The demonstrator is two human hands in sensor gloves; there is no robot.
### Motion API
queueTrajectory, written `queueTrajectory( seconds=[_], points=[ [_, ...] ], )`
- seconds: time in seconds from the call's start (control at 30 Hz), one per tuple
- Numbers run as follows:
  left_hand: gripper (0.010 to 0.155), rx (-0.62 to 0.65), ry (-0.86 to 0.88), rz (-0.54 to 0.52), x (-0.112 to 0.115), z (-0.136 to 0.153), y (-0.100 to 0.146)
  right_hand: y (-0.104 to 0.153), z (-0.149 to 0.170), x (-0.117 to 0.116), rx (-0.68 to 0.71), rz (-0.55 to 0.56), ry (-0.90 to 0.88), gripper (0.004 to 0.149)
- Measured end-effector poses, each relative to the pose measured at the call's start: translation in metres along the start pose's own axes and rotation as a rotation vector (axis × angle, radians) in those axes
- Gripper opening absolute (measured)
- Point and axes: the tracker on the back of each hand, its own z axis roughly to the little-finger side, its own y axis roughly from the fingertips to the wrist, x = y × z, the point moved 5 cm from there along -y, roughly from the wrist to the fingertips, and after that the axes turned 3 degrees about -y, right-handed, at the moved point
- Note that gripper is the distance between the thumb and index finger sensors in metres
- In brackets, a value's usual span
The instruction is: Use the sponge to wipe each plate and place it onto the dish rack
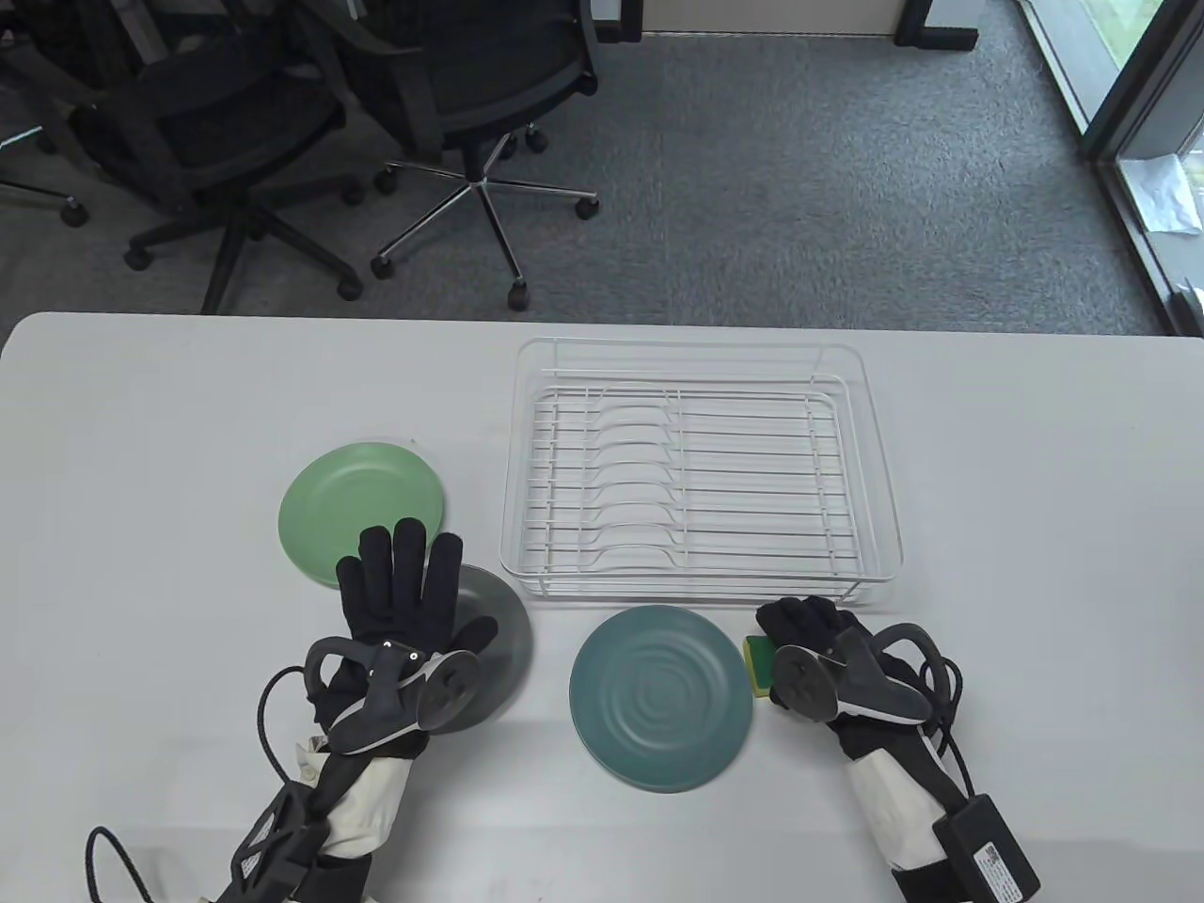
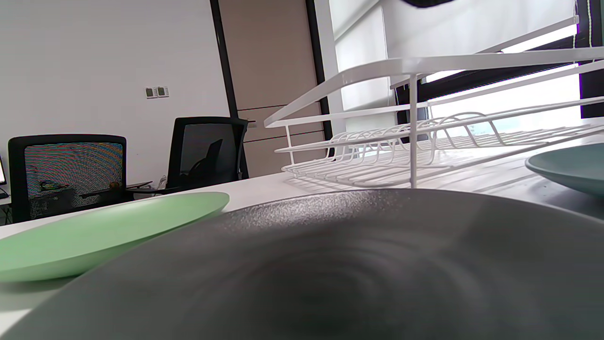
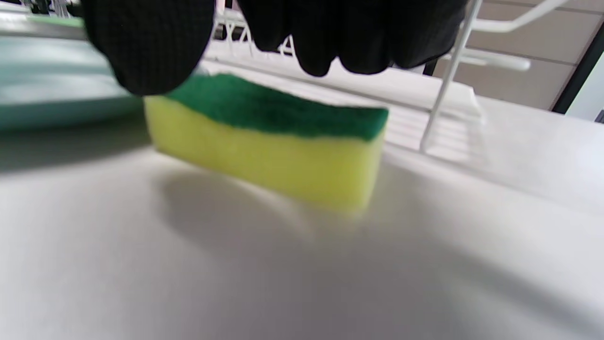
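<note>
Three plates lie on the white table: a light green plate (image 1: pixel 362 508) at the left, a grey plate (image 1: pixel 494 625) in front of it, and a teal plate (image 1: pixel 661 696) in the middle. My left hand (image 1: pixel 409 569) is spread flat over the grey plate's left part with straight fingers. In the left wrist view the grey plate (image 2: pixel 354 264) fills the foreground, with the green plate (image 2: pixel 108 231) behind it. My right hand (image 1: pixel 800 625) curls over the yellow-and-green sponge (image 1: pixel 759 663), just right of the teal plate. The thumb (image 3: pixel 151 47) presses the sponge (image 3: pixel 269 141), which sits tilted.
The white wire dish rack (image 1: pixel 701 470) stands behind the teal plate, with nothing in it; its near rail (image 2: pixel 415 141) is close to both hands. Office chairs (image 1: pixel 470 103) stand on the carpet beyond the table's far edge. Glove cables trail near the front edge.
</note>
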Motion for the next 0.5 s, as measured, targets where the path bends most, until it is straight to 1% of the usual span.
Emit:
queueTrajectory(
  seconds=[0.1, 0.17, 0.37, 0.5],
  points=[
    [0.092, 0.003, -0.002, 0.003, 0.000, -0.001, 0.000, -0.004, 0.001, -0.009, -0.006, -0.049, 0.003, 0.090],
    [0.092, 0.005, -0.003, 0.007, 0.000, -0.001, 0.000, -0.007, 0.001, -0.015, -0.017, -0.075, 0.010, 0.089],
    [0.092, 0.020, 0.001, 0.033, 0.002, -0.007, -0.002, -0.007, 0.001, -0.011, -0.028, -0.028, 0.017, 0.088],
    [0.090, 0.069, 0.015, 0.067, 0.001, -0.022, -0.002, -0.003, 0.004, -0.001, -0.035, 0.024, -0.014, 0.088]
  ],
)
